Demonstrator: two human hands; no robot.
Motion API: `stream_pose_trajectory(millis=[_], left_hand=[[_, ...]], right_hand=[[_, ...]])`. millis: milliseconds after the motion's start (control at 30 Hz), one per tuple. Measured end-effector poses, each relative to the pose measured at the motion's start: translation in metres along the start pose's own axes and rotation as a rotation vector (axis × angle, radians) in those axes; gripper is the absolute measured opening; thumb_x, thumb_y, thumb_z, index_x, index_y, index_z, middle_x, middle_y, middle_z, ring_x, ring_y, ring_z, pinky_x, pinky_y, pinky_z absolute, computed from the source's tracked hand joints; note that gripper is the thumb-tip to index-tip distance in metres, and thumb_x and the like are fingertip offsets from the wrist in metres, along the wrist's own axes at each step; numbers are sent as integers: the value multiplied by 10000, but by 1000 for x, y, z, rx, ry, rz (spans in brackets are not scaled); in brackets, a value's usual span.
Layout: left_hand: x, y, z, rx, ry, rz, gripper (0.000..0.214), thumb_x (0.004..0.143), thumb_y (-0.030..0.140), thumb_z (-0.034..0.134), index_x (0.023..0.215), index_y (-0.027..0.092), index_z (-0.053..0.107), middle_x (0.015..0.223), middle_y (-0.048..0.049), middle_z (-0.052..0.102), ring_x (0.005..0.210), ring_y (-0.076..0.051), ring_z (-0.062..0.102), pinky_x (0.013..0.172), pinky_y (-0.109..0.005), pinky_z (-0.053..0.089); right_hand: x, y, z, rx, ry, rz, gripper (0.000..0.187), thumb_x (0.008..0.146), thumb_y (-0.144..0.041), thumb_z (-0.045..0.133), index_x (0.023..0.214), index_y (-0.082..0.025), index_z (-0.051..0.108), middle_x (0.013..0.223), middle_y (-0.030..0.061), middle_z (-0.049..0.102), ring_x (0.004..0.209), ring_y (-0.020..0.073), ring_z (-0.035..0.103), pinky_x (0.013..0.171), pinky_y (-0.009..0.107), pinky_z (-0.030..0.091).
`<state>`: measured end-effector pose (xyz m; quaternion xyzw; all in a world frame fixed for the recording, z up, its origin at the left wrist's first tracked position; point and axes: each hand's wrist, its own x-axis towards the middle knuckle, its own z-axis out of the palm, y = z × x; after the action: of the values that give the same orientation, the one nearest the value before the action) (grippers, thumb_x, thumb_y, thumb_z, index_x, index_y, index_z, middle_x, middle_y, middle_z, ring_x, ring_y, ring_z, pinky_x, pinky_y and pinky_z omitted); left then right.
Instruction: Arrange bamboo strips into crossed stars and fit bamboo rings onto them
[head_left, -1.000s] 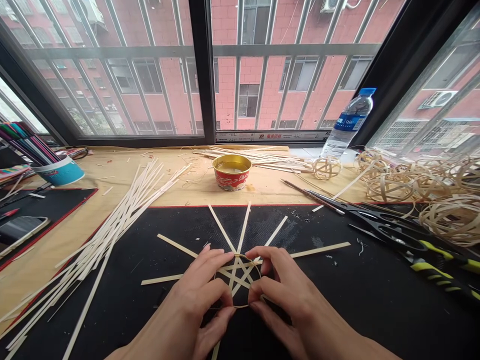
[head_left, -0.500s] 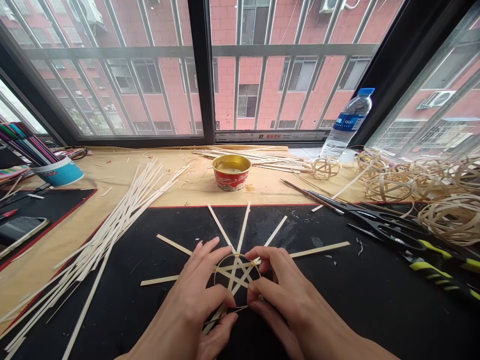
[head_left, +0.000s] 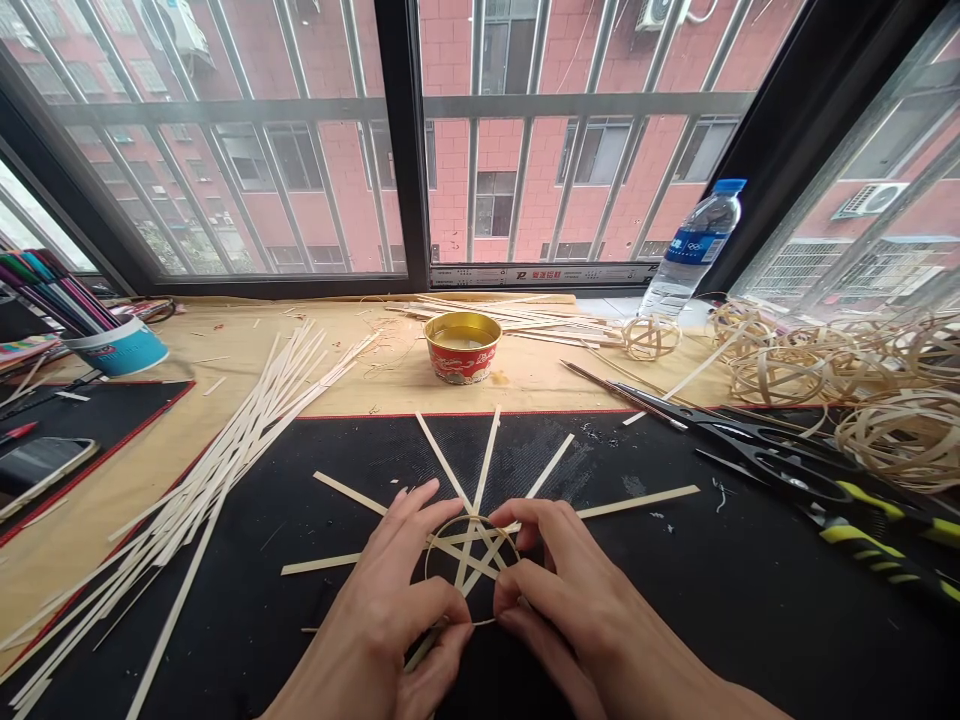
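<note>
Several flat bamboo strips [head_left: 480,480] cross in a star on the black mat, their ends fanning outward. A thin bamboo ring [head_left: 427,556] lies over the star's centre. My left hand [head_left: 401,590] pinches the ring's near left edge between thumb and forefinger, its other fingers stretched over the strips at the left. On the opposite side my right hand [head_left: 566,580] grips the ring's right edge with bent fingers. Parts of the strips and ring are hidden beneath both hands.
Loose strips [head_left: 225,460] lie in a bundle at left. Behind the mat stands a red tin [head_left: 463,355]. Scissors [head_left: 772,455], yellow-black pliers [head_left: 885,560], woven balls [head_left: 780,365] and a water bottle [head_left: 694,250] are at right. A pen cup [head_left: 120,348] stands far left.
The ring's near edge has shifted slightly toward me, and its loose end at the left thumb now sits closed against the curve. Both hands stay almost in place.
</note>
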<state>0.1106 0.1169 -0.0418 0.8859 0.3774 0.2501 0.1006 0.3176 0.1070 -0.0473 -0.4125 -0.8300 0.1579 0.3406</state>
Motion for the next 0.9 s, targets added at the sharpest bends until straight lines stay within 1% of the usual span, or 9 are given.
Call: stream_pose_trajectory(millis=[100, 200, 367, 467, 533, 667, 800, 900], left_hand=[[-1, 0, 0, 3, -6, -4, 229, 812, 90, 462, 750, 227, 634, 1420, -15, 446, 1378, -276, 319, 1097, -521, 341], [-2, -1, 0, 7, -12, -10, 237, 823, 98, 454, 754, 230, 638, 1426, -8, 442, 1374, -275, 327, 1096, -520, 344], [0, 1, -1, -15, -9, -9, 221, 830, 101, 463, 755, 221, 633, 1411, -25, 461, 1362, -275, 350, 1100, -515, 342], [0, 4, -1, -16, -12, -56, 219, 836, 107, 460, 745, 215, 627, 1401, -33, 474, 1367, -267, 342, 1109, -511, 324], [1, 6, -2, -19, -13, -83, 227, 841, 106, 453, 753, 219, 630, 1402, -34, 474, 1369, -264, 338, 1108, -514, 320], [1, 7, -2, -38, -3, -79, 209, 819, 87, 483, 757, 216, 635, 1382, -46, 496, 1352, -279, 366, 1101, -517, 327], [1, 7, -2, -25, 0, -73, 203, 826, 97, 481, 749, 211, 630, 1370, -50, 507, 1341, -281, 382, 1102, -512, 335], [1, 7, -2, -13, -1, -79, 216, 841, 110, 461, 753, 213, 630, 1365, -55, 509, 1344, -281, 378, 1098, -517, 342]], right_hand=[[0, -1, -3, 22, -30, 10, 188, 778, -24, 496, 804, -201, 555, 1144, 105, 477, 951, 205, 506, 716, 318, 522], [1, -1, -6, 42, -30, 26, 194, 787, -37, 511, 816, -212, 589, 1153, 95, 487, 965, 199, 515, 752, 320, 526], [4, -2, -10, 58, 19, 90, 180, 806, -84, 525, 828, -233, 625, 1131, 84, 522, 957, 194, 550, 774, 332, 534], [7, -1, -13, 21, 41, 138, 179, 821, -95, 513, 818, -227, 635, 1118, 89, 545, 948, 194, 577, 781, 343, 542], [9, 0, -14, -7, 49, 138, 208, 825, -85, 493, 841, -222, 648, 1099, 94, 571, 924, 192, 597, 764, 341, 554], [10, 2, -15, -33, 75, 89, 305, 838, -60, 454, 993, -221, 661, 1058, 88, 635, 922, 192, 620, 757, 330, 573], [10, 3, -14, -16, 80, 58, 407, 861, -34, 402, 1186, -191, 590, 1015, 88, 676, 918, 179, 627, 756, 305, 581], [9, 3, -13, -3, 63, 74, 443, 868, -31, 372, 1254, -164, 545, 965, 97, 684, 876, 176, 638, 729, 302, 588]])
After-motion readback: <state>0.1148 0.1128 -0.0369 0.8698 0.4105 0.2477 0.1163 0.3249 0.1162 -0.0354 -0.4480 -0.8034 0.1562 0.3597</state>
